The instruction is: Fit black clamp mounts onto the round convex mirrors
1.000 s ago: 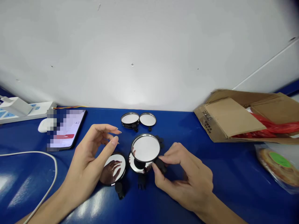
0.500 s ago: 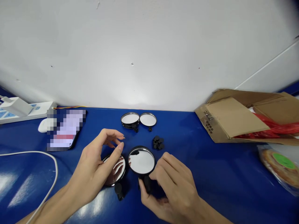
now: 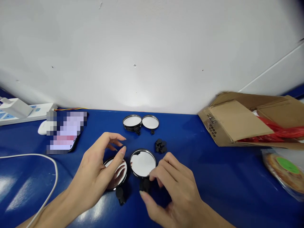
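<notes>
My left hand (image 3: 95,174) hovers with curved fingers and thumb apart, nothing between them, over a round black-rimmed mirror (image 3: 120,177). That mirror has a black swivel mount (image 3: 120,194) at its lower edge. A second round mirror (image 3: 142,163) lies face up just right of it. My right hand (image 3: 177,190) is at this mirror's lower right; its thumb and forefinger are spread on either side of the black mount (image 3: 144,185), close to it or touching. Beyond my right hand sits a small pile of black plastic parts (image 3: 161,146).
At the back, a stack of round mirrors (image 3: 132,121) stands beside another mirror (image 3: 150,122). To the left are a phone (image 3: 67,131), a white case (image 3: 45,128), a power strip (image 3: 42,110) and a white cable (image 3: 55,171). Rightward are a cardboard box (image 3: 239,120) and a wrapped pastry (image 3: 282,169).
My right thumb and forefinger have spread further apart around the mount. The mirror by my right hand has shifted slightly left. My left hand is nearly still.
</notes>
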Available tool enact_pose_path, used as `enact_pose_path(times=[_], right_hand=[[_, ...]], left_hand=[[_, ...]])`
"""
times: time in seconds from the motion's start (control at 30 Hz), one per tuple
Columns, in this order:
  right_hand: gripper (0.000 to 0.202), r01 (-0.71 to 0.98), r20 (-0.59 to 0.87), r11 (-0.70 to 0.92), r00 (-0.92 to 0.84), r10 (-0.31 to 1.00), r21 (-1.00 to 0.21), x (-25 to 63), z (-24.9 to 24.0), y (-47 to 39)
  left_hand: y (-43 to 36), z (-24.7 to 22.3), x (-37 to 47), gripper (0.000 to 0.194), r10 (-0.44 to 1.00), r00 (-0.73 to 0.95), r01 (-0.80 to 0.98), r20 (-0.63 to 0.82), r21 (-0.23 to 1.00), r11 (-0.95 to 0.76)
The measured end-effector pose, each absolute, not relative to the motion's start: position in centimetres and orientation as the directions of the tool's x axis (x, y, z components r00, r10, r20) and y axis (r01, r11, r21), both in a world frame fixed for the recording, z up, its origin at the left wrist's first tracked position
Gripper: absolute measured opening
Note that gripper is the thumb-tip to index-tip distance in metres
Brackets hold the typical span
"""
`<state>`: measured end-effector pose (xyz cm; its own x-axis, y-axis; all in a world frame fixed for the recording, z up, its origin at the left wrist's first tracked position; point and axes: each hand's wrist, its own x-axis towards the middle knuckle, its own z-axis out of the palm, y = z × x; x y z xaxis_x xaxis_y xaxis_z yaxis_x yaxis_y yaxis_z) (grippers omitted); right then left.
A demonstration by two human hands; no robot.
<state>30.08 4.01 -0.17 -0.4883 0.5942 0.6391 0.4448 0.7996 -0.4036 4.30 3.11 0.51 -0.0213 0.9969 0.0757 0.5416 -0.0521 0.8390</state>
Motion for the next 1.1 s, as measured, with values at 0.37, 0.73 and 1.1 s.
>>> enact_pose_path(times=[0.37,0.73,1.1], right_hand=[[0.033,0.658,0.418,0.562,-0.384,0.823,-0.501,32.9,-0.6,8.5],[0.056,0.794,0.197,0.497,-0.456,0.868,-0.350,31.7,-2.2,9.3],[0.027,0.779,0.516,0.517,-0.298,0.803,-0.354,32.8,-3.1,10.2]], left_hand=[[3.2,0.4,4.7,0.020,0.985,0.004,0.604,0.171,0.785,-0.139],[3.5,0.0,4.1,0.020,0.980,0.005,0.601,0.201,0.782,-0.164],[3.4,0.1,4.2,0.017,0.971,0.011,0.610,0.239,0.768,-0.196]])
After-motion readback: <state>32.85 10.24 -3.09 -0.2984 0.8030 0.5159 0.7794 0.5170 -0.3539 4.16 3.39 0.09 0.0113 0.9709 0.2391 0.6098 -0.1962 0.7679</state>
